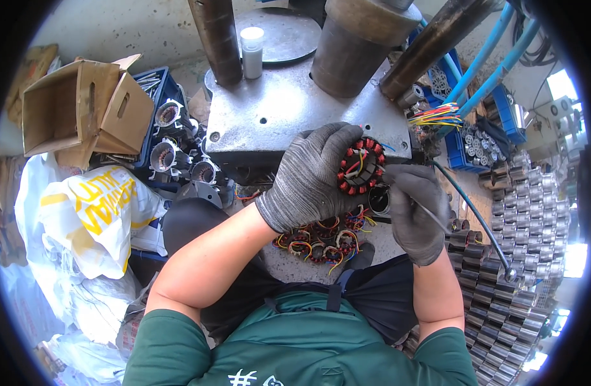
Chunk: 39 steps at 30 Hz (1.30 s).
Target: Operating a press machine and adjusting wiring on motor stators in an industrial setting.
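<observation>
My left hand [314, 174], in a grey knit glove, is closed round a ring-shaped motor stator [361, 166] with red-insulated coils and dark metal between them. It holds the stator up in front of the press, with its open face toward me. Close to the stator's right side is my right hand [419, 209], gloved too, its fingers pinched on a thin rod [430, 215] that slants down to the right. The rod's working end is hidden by the fingers. Just below the stator, partly covered by both hands, shows a small round container [379, 200] with a dark inside.
A metal press bed [269, 128] with thick columns and a ram [363, 48] stands ahead, bearing a white-capped bottle [251, 55]. Wound stators with coloured wires [321, 241] lie below. Stacked metal cylinders [520, 219] fill the right; cardboard boxes [60, 112] and plastic bags [96, 212] the left.
</observation>
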Motion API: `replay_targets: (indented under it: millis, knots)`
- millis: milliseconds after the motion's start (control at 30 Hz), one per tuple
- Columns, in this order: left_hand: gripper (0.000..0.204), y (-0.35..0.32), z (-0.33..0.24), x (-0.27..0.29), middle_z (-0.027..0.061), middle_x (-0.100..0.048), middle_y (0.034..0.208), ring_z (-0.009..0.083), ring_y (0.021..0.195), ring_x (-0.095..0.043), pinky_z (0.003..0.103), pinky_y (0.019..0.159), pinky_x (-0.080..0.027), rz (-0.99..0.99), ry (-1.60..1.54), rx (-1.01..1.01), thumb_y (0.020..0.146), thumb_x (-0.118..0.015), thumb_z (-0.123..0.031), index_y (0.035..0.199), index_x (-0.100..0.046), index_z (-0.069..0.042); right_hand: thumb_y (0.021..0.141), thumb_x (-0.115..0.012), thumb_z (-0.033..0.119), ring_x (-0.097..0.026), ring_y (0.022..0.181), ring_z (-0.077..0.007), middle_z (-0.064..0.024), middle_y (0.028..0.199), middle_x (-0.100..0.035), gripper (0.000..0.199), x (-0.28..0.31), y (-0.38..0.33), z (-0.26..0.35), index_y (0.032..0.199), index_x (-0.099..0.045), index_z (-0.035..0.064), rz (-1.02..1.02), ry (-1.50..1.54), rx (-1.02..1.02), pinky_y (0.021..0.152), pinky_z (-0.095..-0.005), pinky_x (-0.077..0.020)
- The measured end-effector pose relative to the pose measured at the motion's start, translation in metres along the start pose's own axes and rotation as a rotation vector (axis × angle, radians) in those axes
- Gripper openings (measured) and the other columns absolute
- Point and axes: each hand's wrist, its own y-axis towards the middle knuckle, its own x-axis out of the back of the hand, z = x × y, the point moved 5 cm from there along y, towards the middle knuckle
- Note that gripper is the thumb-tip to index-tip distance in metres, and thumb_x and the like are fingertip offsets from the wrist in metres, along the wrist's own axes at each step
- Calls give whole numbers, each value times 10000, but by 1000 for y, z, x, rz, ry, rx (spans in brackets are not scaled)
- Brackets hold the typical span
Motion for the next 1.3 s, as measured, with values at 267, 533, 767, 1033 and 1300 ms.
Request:
replay_targets:
  millis: [267, 533, 767, 1033, 1300]
  knots:
    - [1008, -3, 6, 0, 219, -623, 1299, 410, 1154, -659, 498, 1004, -557, 11, -112, 106, 545, -1007, -284, 1391, -524, -24, 1034, -569, -29, -723, 926, -226, -207, 1164, -673, 172, 23, -3, 3, 1194, -595, 31, -150, 289, -63, 820, -342, -594]
    - [1097, -9, 8, -8, 137, -604, 1377, 272, 1264, -634, 423, 1089, -536, 51, -216, 153, 585, -1051, -245, 1487, -450, -79, 996, -557, -77, -696, 910, -206, -183, 1132, -659, 229, 23, 1, 1, 1206, -563, 15, -110, 186, 40, 781, -324, -579]
    - [1225, -13, 11, -11, 162, -572, 1456, 309, 1315, -615, 433, 1117, -520, -65, -468, 209, 550, -1046, -255, 1561, -372, -98, 966, -626, -49, -639, 931, -210, -139, 1024, -643, 190, 47, 10, -48, 1146, -611, 8, -412, -68, -62, 837, -345, -550]
    - [1278, -8, 7, -1, 144, -547, 1486, 280, 1347, -596, 424, 1123, -522, -141, -435, 110, 563, -1046, -216, 1597, -307, -80, 873, -800, 109, -652, 1244, -361, -208, 1326, -672, 419, -32, 9, -163, 1258, -669, 10, 199, -208, -216, 1058, -425, -522]
    - [1200, -4, 9, 5, 154, -564, 1457, 291, 1316, -611, 418, 1123, -521, -142, -369, 148, 556, -1037, -219, 1554, -387, -72, 833, -822, 182, -668, 1189, -374, -215, 1318, -649, 483, -48, 15, -172, 1266, -677, 22, 155, -96, -243, 1031, -430, -547]
